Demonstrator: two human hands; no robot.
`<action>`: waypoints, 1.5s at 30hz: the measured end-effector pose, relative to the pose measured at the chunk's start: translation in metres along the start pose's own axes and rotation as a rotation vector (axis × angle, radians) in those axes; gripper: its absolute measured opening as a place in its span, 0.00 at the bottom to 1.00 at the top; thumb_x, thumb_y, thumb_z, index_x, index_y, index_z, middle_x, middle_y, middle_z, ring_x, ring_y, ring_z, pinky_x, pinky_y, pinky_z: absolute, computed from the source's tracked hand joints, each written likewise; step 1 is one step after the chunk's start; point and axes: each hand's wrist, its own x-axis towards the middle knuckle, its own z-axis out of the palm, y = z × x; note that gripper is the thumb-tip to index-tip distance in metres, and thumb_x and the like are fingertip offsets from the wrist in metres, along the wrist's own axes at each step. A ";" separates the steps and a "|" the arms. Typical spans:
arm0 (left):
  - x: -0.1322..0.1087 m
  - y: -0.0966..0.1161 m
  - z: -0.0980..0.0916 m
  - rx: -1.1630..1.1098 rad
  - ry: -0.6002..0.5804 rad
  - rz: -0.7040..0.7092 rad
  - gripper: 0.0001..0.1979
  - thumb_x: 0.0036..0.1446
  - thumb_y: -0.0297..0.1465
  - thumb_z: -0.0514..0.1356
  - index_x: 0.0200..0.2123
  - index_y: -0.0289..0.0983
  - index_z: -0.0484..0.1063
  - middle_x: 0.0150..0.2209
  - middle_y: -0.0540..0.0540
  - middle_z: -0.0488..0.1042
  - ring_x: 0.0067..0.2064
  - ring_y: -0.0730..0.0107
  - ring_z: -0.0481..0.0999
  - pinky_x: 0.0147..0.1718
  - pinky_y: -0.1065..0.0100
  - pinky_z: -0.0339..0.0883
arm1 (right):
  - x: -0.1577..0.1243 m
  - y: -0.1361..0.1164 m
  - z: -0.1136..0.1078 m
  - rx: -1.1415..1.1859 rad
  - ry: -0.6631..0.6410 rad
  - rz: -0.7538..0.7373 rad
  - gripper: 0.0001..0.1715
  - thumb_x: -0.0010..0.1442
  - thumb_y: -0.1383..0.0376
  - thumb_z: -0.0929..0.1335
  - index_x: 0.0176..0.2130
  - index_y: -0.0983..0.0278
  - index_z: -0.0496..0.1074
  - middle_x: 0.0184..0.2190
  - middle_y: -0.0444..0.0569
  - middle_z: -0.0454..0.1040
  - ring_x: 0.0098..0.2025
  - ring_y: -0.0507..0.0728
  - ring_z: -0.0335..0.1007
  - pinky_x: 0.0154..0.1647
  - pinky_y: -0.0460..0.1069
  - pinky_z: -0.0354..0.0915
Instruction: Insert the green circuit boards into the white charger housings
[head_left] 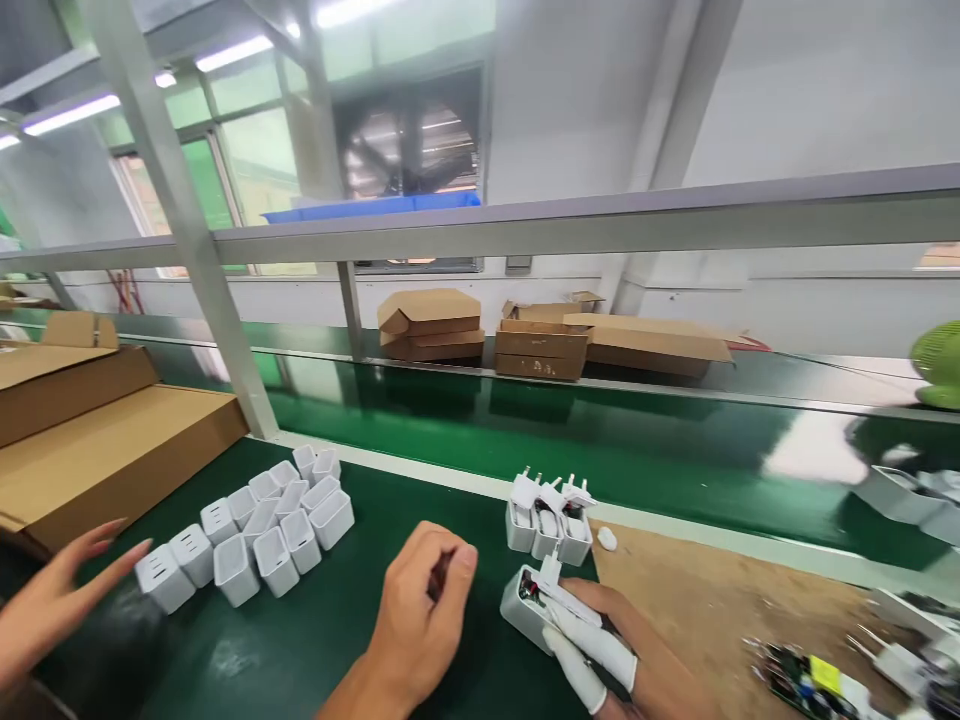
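Note:
My right hand point(600, 640), white covers on some of its fingers, grips a white plug-in charger housing point(523, 612). Its end is uncovered, showing wires and a circuit board, and a white plug piece point(551, 570) rests on top. My left hand point(420, 620) is beside it over the green surface, fingers curled and thumb closed over, with nothing visible inside. Just beyond the held housing stand several similar housings point(547, 525) with pronged plug pieces on top. To the left, many white box-shaped housings point(262, 520) are grouped, some with open tops, some with slotted ends upward.
Another person's hand point(67, 610) reaches in at the left, near cardboard boxes point(127, 450). A brown board point(667, 580) on the right bears circuit parts point(817, 685). A green belt point(450, 430) runs behind, below a metal shelf rail point(562, 225). A green fan point(937, 365) is far right.

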 end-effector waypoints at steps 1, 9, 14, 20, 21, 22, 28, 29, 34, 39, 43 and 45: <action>-0.001 -0.003 -0.001 -0.028 0.009 -0.015 0.17 0.77 0.36 0.50 0.36 0.39 0.71 0.34 0.48 0.70 0.33 0.69 0.71 0.33 0.68 0.66 | -0.003 0.002 0.001 0.016 -0.044 0.017 0.28 0.67 0.65 0.70 0.63 0.46 0.72 0.55 0.45 0.81 0.47 0.63 0.83 0.52 0.52 0.78; 0.007 -0.002 -0.007 0.033 -0.283 0.514 0.18 0.74 0.30 0.58 0.64 0.41 0.69 0.60 0.36 0.70 0.55 0.58 0.77 0.50 0.62 0.77 | -0.012 -0.009 0.014 0.196 -0.368 -0.014 0.34 0.54 0.80 0.63 0.56 0.61 0.74 0.59 0.55 0.74 0.52 0.61 0.78 0.54 0.51 0.77; -0.002 -0.024 0.006 0.056 -0.424 0.536 0.21 0.73 0.33 0.61 0.66 0.42 0.67 0.65 0.32 0.67 0.59 0.53 0.77 0.54 0.57 0.79 | -0.019 -0.009 0.017 0.183 -0.355 0.013 0.38 0.53 0.80 0.64 0.61 0.62 0.72 0.62 0.57 0.72 0.58 0.62 0.77 0.59 0.52 0.75; -0.019 -0.050 0.019 -0.187 -0.383 0.136 0.13 0.73 0.28 0.58 0.57 0.48 0.68 0.52 0.46 0.75 0.48 0.68 0.81 0.46 0.70 0.79 | -0.025 -0.012 0.025 0.356 -0.119 0.247 0.31 0.66 0.69 0.70 0.65 0.56 0.63 0.60 0.53 0.74 0.48 0.57 0.82 0.52 0.50 0.79; -0.020 -0.050 0.020 -0.215 -0.389 0.104 0.12 0.74 0.29 0.58 0.57 0.48 0.68 0.51 0.47 0.75 0.47 0.68 0.81 0.45 0.71 0.79 | -0.025 -0.013 0.026 0.378 -0.078 0.252 0.32 0.66 0.69 0.70 0.65 0.56 0.62 0.59 0.53 0.75 0.48 0.57 0.82 0.52 0.49 0.79; -0.020 -0.050 0.020 -0.235 -0.393 0.084 0.12 0.74 0.29 0.58 0.56 0.48 0.68 0.51 0.48 0.75 0.46 0.69 0.81 0.45 0.72 0.79 | -0.024 -0.013 0.026 0.389 -0.057 0.231 0.32 0.66 0.70 0.70 0.65 0.56 0.62 0.58 0.53 0.75 0.49 0.57 0.81 0.52 0.49 0.78; -0.021 -0.049 0.019 -0.280 -0.420 0.016 0.11 0.75 0.31 0.57 0.56 0.48 0.68 0.51 0.48 0.74 0.44 0.70 0.80 0.45 0.72 0.77 | -0.016 -0.014 0.016 0.397 -0.130 0.020 0.23 0.71 0.72 0.68 0.62 0.56 0.67 0.54 0.51 0.77 0.53 0.57 0.79 0.56 0.48 0.75; -0.022 -0.049 0.019 -0.281 -0.426 0.003 0.10 0.75 0.31 0.57 0.56 0.47 0.68 0.50 0.48 0.74 0.43 0.70 0.80 0.44 0.72 0.77 | -0.015 -0.014 0.013 0.386 -0.151 0.040 0.24 0.70 0.72 0.68 0.62 0.56 0.67 0.53 0.51 0.78 0.52 0.57 0.79 0.56 0.48 0.75; -0.022 -0.052 0.020 -0.273 -0.434 -0.039 0.08 0.76 0.34 0.56 0.54 0.46 0.70 0.47 0.48 0.75 0.42 0.70 0.78 0.45 0.70 0.75 | -0.009 -0.019 0.007 0.372 -0.223 0.049 0.28 0.67 0.75 0.66 0.63 0.57 0.69 0.54 0.53 0.77 0.53 0.59 0.77 0.57 0.51 0.75; -0.030 -0.058 0.022 -0.284 -0.403 0.026 0.44 0.57 0.41 0.76 0.70 0.50 0.57 0.53 0.46 0.77 0.49 0.61 0.81 0.53 0.62 0.77 | -0.006 -0.025 0.013 0.783 -0.167 0.438 0.14 0.70 0.63 0.68 0.54 0.57 0.76 0.49 0.51 0.79 0.46 0.58 0.78 0.50 0.52 0.75; -0.041 -0.054 0.029 -0.168 -0.328 0.160 0.47 0.62 0.33 0.72 0.74 0.53 0.49 0.61 0.42 0.74 0.55 0.55 0.80 0.56 0.55 0.77 | -0.003 -0.031 0.022 1.413 -0.150 0.893 0.28 0.65 0.41 0.73 0.48 0.61 0.81 0.39 0.50 0.83 0.38 0.59 0.79 0.41 0.51 0.76; -0.044 -0.050 0.034 -0.152 -0.264 0.207 0.41 0.66 0.31 0.68 0.74 0.52 0.50 0.60 0.42 0.76 0.53 0.58 0.81 0.54 0.57 0.78 | -0.001 -0.035 0.023 1.544 -0.143 0.967 0.34 0.57 0.37 0.77 0.46 0.62 0.83 0.39 0.51 0.83 0.38 0.59 0.79 0.39 0.51 0.76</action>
